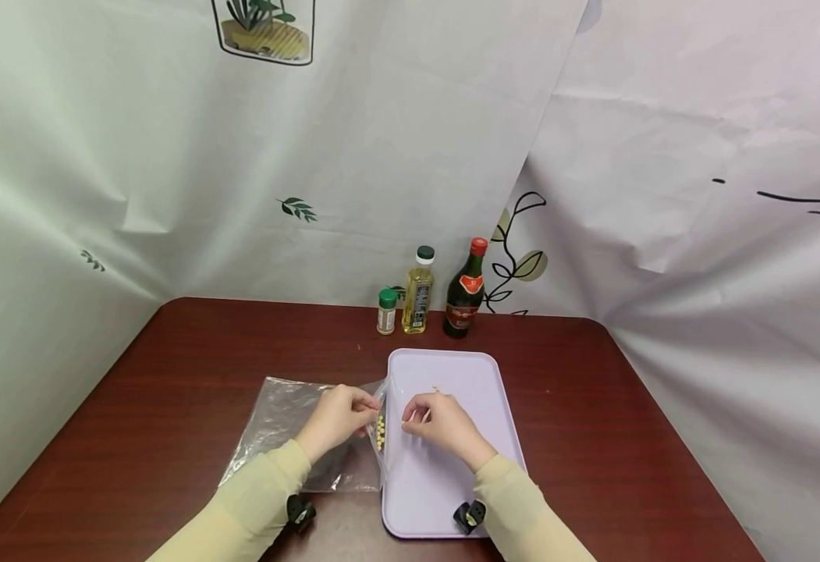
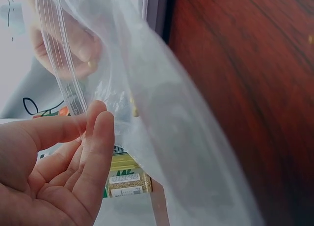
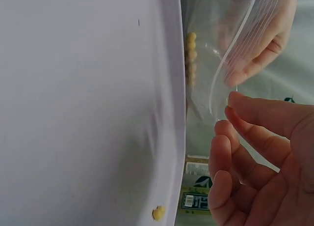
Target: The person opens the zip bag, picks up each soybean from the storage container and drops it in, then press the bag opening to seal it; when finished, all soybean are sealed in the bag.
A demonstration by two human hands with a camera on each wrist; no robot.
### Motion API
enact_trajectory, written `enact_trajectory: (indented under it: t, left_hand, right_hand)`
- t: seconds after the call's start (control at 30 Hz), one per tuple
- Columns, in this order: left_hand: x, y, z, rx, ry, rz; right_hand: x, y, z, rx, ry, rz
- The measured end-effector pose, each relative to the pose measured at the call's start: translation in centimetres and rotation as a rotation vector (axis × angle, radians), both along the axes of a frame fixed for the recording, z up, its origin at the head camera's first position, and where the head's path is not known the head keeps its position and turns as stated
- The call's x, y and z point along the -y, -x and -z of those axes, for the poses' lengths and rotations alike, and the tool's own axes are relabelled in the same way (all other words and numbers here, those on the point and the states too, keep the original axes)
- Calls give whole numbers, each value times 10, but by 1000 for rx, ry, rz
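A clear zip-lock bag [image 1: 276, 414] lies on the table, its mouth raised over the left rim of a pale lilac tray [image 1: 438, 499]. My left hand [image 1: 339, 417] pinches the bag's zip edge [image 2: 73, 91] between thumb and fingers. Inside the bag, near its mouth, several yellow beans [image 1: 380, 433] sit in a cluster. Over the tray, my right hand [image 1: 441, 425] faces the opening. Its thumb and index finger pinch a small yellow bean, which shows at the fingertips in the left wrist view. A few more beans [image 3: 158, 213] lie on the tray.
Behind the tray stand a green-capped shaker [image 1: 386, 312], an oil bottle [image 1: 418, 293] and a dark red-capped bottle [image 1: 464, 293]. A printed cloth [image 1: 381, 156] hangs beyond the back edge of the dark red wooden table [image 1: 136, 437].
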State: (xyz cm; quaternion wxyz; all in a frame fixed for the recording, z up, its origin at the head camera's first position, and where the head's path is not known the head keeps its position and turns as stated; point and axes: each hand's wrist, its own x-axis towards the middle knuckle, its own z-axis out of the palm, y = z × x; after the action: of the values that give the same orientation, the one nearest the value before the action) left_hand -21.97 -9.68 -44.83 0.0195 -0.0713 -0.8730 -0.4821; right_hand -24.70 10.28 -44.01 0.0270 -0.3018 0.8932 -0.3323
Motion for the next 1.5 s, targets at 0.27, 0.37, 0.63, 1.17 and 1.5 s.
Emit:
enact_trajectory:
  t: [0.27,0.37,0.63,1.17,1.5]
  left_hand:
    - [0,1,0,-6,0,-5]
    - [0,1,0,-8,2,-4]
    - [0,1,1,11,-14,-3]
    - [2,0,3,-3,-22,2]
    - [4,2,1,1,-19,8]
  right_hand:
    - [-1,-1,-1,9,-4,7]
    - [-4,-1,-2,11,-7,31]
    - [-12,5,4,13,2,98]
    - [-28,19,15,37,-13,222]
    - [-32,27,17,31,-57,297]
